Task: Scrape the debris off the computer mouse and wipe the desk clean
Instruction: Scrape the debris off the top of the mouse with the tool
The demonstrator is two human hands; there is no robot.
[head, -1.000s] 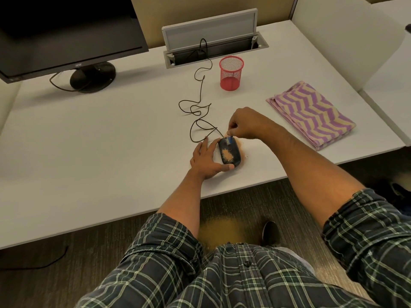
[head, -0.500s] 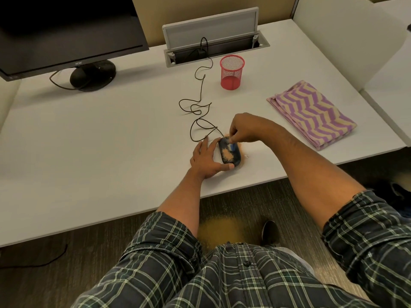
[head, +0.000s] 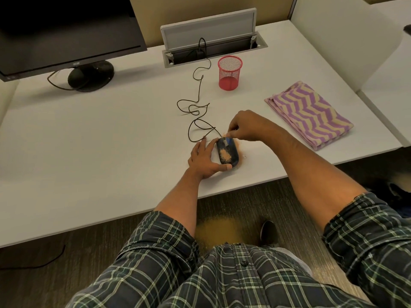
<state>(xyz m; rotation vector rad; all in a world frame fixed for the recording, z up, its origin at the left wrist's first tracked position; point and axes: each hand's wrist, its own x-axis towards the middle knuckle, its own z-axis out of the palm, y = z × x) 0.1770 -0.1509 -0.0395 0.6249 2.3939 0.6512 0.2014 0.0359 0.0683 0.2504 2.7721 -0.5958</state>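
Left hand point(head: 205, 162) lies flat on the worktop point(head: 89, 152) w/ fingers spread, thumb pressed to the near end of the computer mouse point(head: 227, 153) and fingers along its left side, bracing it rather than wrapping it. Right hand point(head: 246, 127) is closed in a pinch over the mouse's far end, gripping a small blue scraper point(head: 227, 142); only the tool's tip shows, rest hidden under the fingers, so its shape is hard to make out. Mouse sits a bit right of frame centre, near the worktop's front edge; long axis runs roughly near-to-far, tilted slightly, cable end pointing toward upper frame. Tan debris point(head: 225, 154) covers approx. the middle and near part of its top, and more lies on the worktop along its right side, partly masked by the right hand. Black cable point(head: 195, 112) loops from the mouse up to the open cable tray point(head: 213, 48) at upper centre. Red mesh cup point(head: 229, 73) stands just right of the cable. Folded purple-and-cream zigzag cloth point(head: 309, 114) lies at right, well apart from the mouse. Monitor point(head: 66, 30) at upper left is cut off by the frame edge. Plaid sleeves fill the bottom of the frame; a tan patch on the floor point(head: 218, 230) below the worktop is blurry.
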